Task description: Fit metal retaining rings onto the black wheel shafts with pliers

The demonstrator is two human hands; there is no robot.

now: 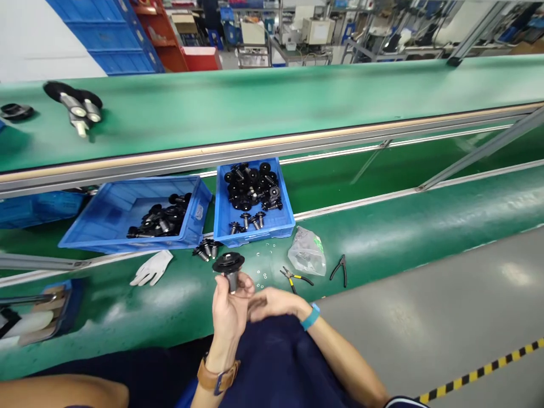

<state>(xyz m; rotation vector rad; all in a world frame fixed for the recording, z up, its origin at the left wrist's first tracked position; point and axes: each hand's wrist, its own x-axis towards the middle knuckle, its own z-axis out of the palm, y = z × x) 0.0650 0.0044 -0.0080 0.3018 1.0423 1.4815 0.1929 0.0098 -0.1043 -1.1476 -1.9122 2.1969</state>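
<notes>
My left hand, with a brown strap at the wrist, is closed around the grey shaft of a black disc-topped part. The part stands upright, disc up, above the near green bench. Close beside it on the right is my right hand, a teal band at its wrist. Its fingers are loosely bent and apart, with the tips partly behind my left hand; I see nothing in them. Small pale clips lie scattered just beyond my hands. Yellow-and-black pliers rest to their right.
Two blue bins, the left and the right, hold black parts. Loose parts, a white glove, a plastic bag and black pliers lie nearby. Behind runs a raised green belt. A bare limb shows lower left.
</notes>
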